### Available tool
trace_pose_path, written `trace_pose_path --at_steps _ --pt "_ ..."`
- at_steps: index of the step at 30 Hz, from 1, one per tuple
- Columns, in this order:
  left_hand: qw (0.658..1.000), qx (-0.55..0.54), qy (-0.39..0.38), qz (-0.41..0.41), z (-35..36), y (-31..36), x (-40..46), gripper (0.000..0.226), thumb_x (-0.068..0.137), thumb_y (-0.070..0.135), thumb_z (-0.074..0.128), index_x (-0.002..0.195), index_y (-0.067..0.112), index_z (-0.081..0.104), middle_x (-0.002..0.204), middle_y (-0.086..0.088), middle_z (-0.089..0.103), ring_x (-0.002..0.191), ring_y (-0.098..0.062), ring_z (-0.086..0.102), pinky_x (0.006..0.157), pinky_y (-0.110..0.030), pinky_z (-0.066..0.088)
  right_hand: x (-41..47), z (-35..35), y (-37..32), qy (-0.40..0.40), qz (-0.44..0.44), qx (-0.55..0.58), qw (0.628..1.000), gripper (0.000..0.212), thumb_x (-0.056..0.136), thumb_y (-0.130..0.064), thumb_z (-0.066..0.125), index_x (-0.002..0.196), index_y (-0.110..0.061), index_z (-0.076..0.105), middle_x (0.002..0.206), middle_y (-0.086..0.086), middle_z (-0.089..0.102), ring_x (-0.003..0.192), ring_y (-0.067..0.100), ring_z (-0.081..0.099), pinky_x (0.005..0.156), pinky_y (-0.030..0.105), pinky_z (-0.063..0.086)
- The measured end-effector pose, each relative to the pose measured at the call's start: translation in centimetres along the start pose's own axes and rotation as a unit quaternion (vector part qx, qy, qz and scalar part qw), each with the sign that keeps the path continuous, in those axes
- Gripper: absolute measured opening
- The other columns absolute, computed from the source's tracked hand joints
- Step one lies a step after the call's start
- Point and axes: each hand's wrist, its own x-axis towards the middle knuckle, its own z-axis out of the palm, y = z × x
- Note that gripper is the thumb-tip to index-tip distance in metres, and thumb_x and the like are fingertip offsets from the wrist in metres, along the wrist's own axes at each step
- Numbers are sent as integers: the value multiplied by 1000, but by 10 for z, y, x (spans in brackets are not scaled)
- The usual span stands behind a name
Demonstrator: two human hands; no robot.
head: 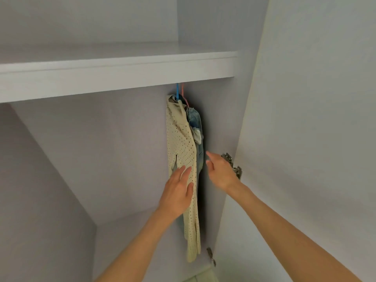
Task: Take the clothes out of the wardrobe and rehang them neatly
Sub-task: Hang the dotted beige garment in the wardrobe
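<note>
A cream garment with small dark dots [182, 147] hangs on a blue hanger [177, 92] at the right end of the wardrobe, under the shelf. Behind it hangs a blue denim garment [195, 121] on an orange hanger [183, 90]. My left hand [178, 191] lies with straight fingers against the front of the cream garment at its middle. Just right of the clothes, my right hand [220, 169] reaches in beside the denim with fingers extended, holding nothing. The rail itself is hidden by the shelf.
A white shelf [122, 74] runs across above the clothes. The wardrobe's right side wall [221, 119] is close behind the garments. The open door [315, 139] stands at right with metal hinges [234, 165] near my right hand.
</note>
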Motion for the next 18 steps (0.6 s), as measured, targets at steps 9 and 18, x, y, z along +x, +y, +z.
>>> trace_pose_path --at_steps 9,18 --pt "1000 9 4 13 -12 -40 90 50 100 29 33 147 17 20 153 -2 23 139 -14 21 112 -23 19 108 18 -18 39 105 202 973 55 101 -39 22 94 -3 63 91 8 62 89 21 55 82 32 43" --pt "985 -155 70 -14 -2 -62 117 38 96 30 44 131 15 46 119 -1 55 107 -11 53 91 -25 47 151 36 -29 -4 133 308 942 35 99 -28 40 100 -4 65 87 8 67 80 19 63 82 30 53"
